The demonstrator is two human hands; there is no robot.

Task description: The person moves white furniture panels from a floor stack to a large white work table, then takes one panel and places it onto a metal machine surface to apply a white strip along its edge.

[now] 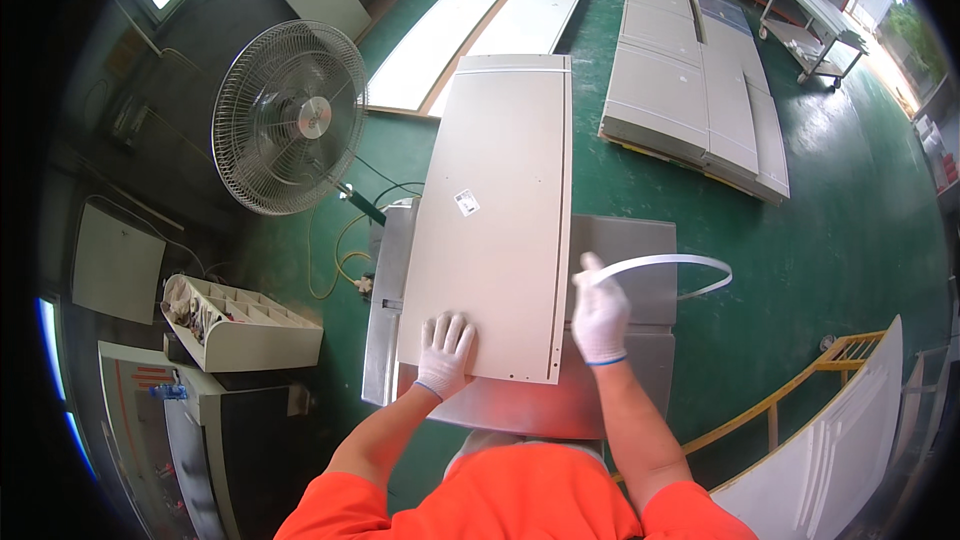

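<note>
A long beige panel stack (495,270) lies lengthwise in front of me, with a small white label (467,203) on its top face. My left hand (445,355), in a white glove, rests flat on its near left corner, fingers spread. Just off the right edge, my gloved right hand (600,325) is closed on a white strap (665,259). From that hand the strap arcs out to the right and curls back to the metal-topped strapping table (640,325) beneath the panels. Another strap (515,69) crosses the panels near their far end.
At left stands a large fan (290,118), with cables on the green floor behind it. A divided bin (265,340) sits lower left. White panels (445,25), stacked beige panels (680,80) and a wheeled cart (815,35) are farther off. A yellow frame (770,410) is at right.
</note>
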